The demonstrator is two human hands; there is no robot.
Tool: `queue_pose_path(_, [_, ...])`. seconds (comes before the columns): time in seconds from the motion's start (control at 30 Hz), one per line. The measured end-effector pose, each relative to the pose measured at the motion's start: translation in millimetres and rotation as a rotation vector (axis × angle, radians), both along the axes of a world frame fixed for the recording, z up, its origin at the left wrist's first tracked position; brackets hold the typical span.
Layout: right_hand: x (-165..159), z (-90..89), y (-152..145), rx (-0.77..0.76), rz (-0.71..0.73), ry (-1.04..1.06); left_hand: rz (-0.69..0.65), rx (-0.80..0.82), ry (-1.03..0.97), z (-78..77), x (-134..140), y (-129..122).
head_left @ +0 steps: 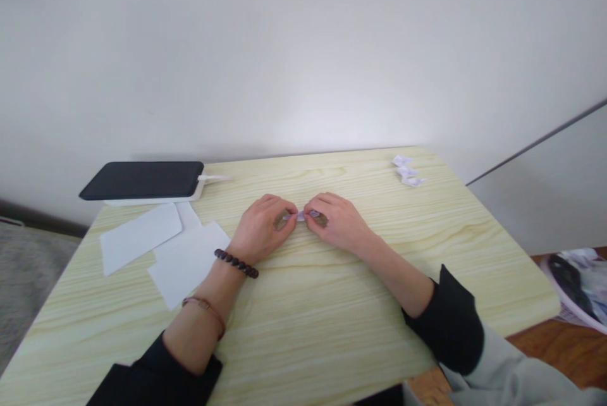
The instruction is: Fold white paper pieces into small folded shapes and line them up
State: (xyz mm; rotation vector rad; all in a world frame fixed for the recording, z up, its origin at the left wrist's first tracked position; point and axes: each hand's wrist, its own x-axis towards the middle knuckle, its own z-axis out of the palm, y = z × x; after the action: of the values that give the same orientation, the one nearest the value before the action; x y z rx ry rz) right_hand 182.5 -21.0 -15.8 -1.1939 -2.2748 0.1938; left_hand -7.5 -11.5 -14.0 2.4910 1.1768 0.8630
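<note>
Between my two hands, just above or on the tabletop, is a small folded piece of white paper. My left hand pinches its left end between thumb and fingers; dark beads and a thin reddish band circle that wrist. The right end is pinched in the same way by my right hand. My fingers cover much of the paper, so its full shape is hidden. Several small folded paper pieces sit in a row at the back right. Loose white paper sheets overlap one another left of my left hand.
A black phone rests on a white block at the back left, with a white cable plugged in. The pale wooden table meets a white wall. On the floor at right stands a pink-rimmed basket holding plastic bags.
</note>
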Motion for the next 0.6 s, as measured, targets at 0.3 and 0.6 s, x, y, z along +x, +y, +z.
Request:
queue_pose_path(0.3, [0.1,1.3,0.1,-0.061,-0.034,0.015,-0.006,0.034,-0.01,-0.5,-1.0,-0.1])
queue_pose_path(0.6, [-0.3,-0.8,1.6,-0.064,-0.031,0.038,0.105,-0.101,-0.054,-3.9,-0.7,0.8])
